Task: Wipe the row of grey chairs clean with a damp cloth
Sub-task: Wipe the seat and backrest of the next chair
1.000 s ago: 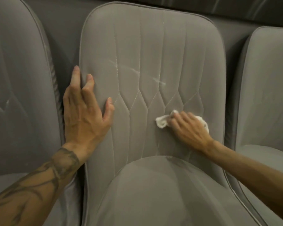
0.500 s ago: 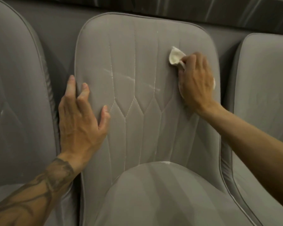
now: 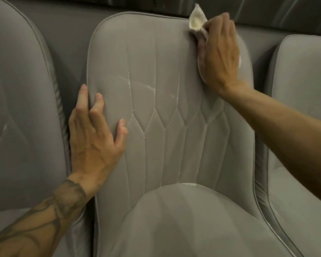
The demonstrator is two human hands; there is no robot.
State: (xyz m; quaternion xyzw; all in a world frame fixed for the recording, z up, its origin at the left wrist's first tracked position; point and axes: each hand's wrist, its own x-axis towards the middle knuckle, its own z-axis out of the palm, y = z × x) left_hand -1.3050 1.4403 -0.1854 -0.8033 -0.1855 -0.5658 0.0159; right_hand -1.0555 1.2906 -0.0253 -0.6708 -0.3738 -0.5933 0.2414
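My right hand has swept the cloth from low on the chair up to its top right rim, fingers curled round it, pressing. My left hand lies flat, fingers spread, on the left edge. White streaks remain mid-back (right side looks done, I'd judge), so this chair isn't finished.

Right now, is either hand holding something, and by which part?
The right hand grips the cloth by its lower part; one corner sticks up. The left hand only rests on the chair.
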